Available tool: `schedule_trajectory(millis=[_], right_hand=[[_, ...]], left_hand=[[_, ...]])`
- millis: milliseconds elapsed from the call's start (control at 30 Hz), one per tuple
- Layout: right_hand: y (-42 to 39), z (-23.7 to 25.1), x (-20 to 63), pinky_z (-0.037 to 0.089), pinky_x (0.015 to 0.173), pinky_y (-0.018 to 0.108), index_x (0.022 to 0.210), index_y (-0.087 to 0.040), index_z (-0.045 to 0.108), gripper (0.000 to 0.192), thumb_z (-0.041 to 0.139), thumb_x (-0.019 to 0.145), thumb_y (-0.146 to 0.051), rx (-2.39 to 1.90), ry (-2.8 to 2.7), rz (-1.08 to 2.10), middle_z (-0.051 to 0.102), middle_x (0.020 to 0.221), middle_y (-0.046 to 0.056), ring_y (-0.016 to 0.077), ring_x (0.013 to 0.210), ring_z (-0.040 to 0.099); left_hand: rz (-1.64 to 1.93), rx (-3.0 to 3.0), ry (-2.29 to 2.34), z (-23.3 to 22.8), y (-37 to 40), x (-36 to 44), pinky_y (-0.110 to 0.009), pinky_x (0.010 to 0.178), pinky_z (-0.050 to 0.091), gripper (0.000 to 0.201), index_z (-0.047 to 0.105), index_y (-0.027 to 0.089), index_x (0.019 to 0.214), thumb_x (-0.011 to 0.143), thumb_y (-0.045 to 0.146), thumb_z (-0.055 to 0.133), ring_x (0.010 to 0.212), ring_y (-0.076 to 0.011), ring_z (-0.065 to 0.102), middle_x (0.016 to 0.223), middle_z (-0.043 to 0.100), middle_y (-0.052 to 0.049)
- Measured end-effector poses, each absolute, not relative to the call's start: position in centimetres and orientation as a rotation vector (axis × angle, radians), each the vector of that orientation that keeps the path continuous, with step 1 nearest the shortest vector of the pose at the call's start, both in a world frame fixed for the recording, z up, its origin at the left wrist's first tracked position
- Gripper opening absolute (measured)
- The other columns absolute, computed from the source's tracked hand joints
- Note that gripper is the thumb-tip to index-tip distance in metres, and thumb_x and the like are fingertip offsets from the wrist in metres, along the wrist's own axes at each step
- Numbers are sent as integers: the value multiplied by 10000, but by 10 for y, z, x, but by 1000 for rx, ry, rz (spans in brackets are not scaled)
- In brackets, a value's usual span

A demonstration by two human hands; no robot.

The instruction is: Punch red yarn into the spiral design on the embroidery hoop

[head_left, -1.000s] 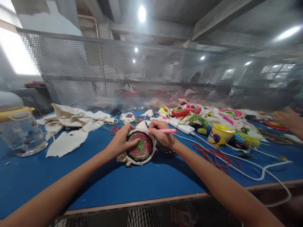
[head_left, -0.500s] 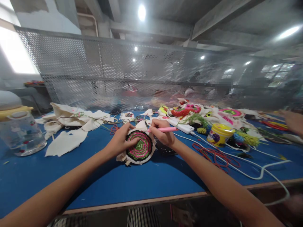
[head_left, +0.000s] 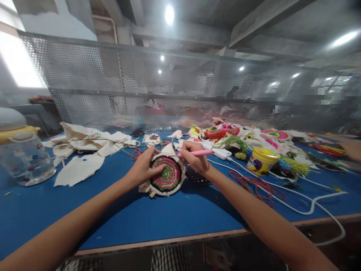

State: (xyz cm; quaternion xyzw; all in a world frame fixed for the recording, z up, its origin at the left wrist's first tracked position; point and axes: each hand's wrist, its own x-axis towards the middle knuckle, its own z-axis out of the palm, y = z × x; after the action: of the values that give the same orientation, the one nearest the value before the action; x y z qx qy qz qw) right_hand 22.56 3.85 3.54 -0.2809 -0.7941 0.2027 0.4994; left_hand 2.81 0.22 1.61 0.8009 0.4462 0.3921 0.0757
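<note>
My left hand grips the left side of an embroidery hoop with cream cloth stretched on it, its thumb lying across the stitched face. Rings of black, pink and green yarn cover most of that cloth. In my right hand is a pink-handled punch needle, pinched like a pen. Its thin tip points left, at the upper right edge of the yarn rings; whether it pierces the cloth I cannot tell. Under my right hand lies a dark phone-like object, partly hidden.
At left stand a clear water bottle and cream cloth scraps. Rightward are a yellow tub, red yarn, a white cable and a pile of yarn pieces. Another person's hand reaches in at far right.
My right hand and the punch needle have shifted very slightly right. The hoop and my left hand stay put. The other person's hand at far right has moved lower and outward.
</note>
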Motion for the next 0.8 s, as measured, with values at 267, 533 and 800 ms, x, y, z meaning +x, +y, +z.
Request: schedule_trajectory(millis=[267, 533, 800], right_hand=[[37, 36, 226, 290, 493, 247, 488, -203, 360, 235, 470, 695, -205, -678, -1922, 467, 410, 473, -38, 101, 475, 375], [37, 36, 227, 278, 489, 244, 495, -209, 321, 244, 445, 706, -208, -693, -1945, 403, 383, 474, -39, 99, 473, 356], [39, 32, 217, 287, 504, 233, 577, -199, 390, 182, 480, 731, -233, -636, -2197, 333, 407, 518, -44, 97, 484, 363]], left_hand=[[1172, 2392, 1333, 15, 3, 27, -320, 694, 442, 244, 475, 183, 909, 760, 312, 618, 788, -188, 567, 870, 592, -37], [1164, 2384, 1340, 15, 4, 27, -309, 682, 435, 253, 481, 182, 912, 755, 326, 618, 775, -187, 561, 863, 590, -34], [1120, 2383, 1340, 12, 6, 24, -295, 666, 434, 246, 462, 186, 891, 746, 320, 607, 753, -179, 557, 837, 589, -24]])
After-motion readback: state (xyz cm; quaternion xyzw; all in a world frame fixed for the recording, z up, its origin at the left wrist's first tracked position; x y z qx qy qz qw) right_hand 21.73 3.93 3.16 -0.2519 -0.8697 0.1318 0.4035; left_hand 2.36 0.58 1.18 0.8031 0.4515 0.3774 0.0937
